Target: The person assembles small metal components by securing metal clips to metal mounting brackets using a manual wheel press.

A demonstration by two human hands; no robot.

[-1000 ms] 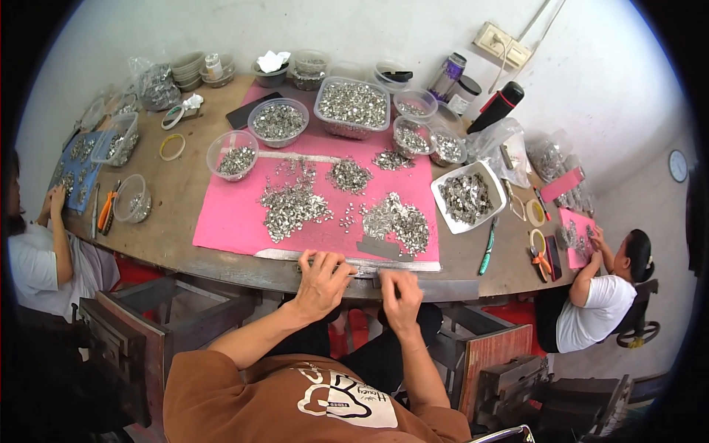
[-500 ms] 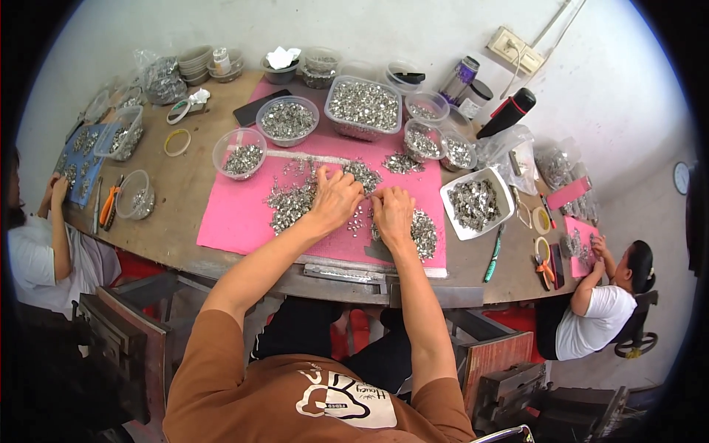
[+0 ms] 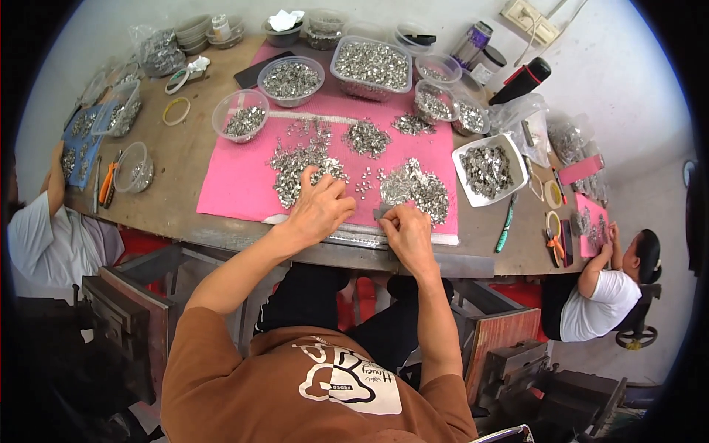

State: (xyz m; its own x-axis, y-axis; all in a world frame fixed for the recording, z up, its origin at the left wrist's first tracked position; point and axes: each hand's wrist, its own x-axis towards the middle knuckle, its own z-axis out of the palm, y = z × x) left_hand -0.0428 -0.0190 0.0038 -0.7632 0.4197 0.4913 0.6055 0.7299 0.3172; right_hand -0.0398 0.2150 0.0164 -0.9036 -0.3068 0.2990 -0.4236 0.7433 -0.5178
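Small shiny metal pieces lie in heaps on a pink mat (image 3: 244, 177). My left hand (image 3: 319, 207) is over the near edge of the left heap of metal pieces (image 3: 294, 177), its fingers bent and apart, the index finger reaching to the pieces. No held piece shows in it. My right hand (image 3: 410, 235) is at the near side of the right heap of metal pieces (image 3: 417, 190). Its thumb and fingers are pressed together beside a flat grey piece (image 3: 382, 211) at the mat's near edge; whatever they pinch is hidden. A few loose pieces (image 3: 363, 182) lie between the heaps.
Behind the heaps stand a rectangular tub (image 3: 371, 65) and round tubs (image 3: 292, 80) of metal pieces. At right are a white dish (image 3: 490, 171) and a green pen-like tool (image 3: 507, 224). Orange-handled pliers (image 3: 108, 184) lie left. Co-workers sit at left (image 3: 55, 229) and right (image 3: 600, 299).
Both hands have drawn back toward me and the table's near edge. The left has come away from the middle of the mat; the right has moved to the near side of its heap. The view has shifted.
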